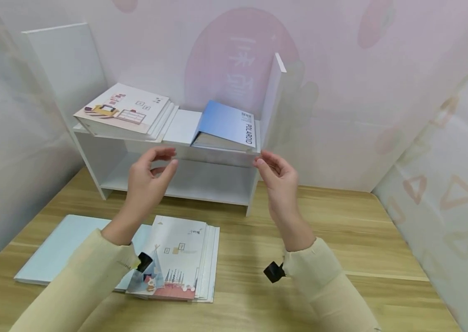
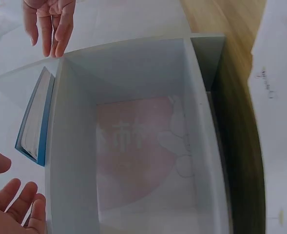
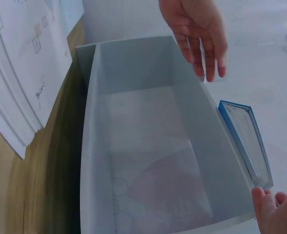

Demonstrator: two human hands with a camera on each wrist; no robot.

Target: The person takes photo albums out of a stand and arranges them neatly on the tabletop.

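Note:
My left hand (image 1: 144,182) hovers before the shelf's left-middle part, thumb and fingers apart and loosely curved, holding nothing. At the shelf's front right corner is my right hand (image 1: 281,182), its fingertips close to the top board; whether they touch it I cannot tell. The right wrist view shows a gap between its thumb and fingers. A blue album (image 1: 227,124) marked POLAROID lies on the top board (image 1: 181,127) between the hands, its page side facing me. Left of it, a stack of white illustrated albums (image 1: 123,110) lies flat on the white shelf (image 1: 258,103).
On the wooden table (image 1: 341,258), in front of the shelf, a stack of illustrated albums (image 1: 180,253) overlaps a pale blue album or folder (image 1: 65,244). The shelf's lower compartment (image 1: 192,180) opens toward me. Upright side panels (image 1: 65,69) flank the top. Pale printed cloth (image 1: 333,115) hangs behind.

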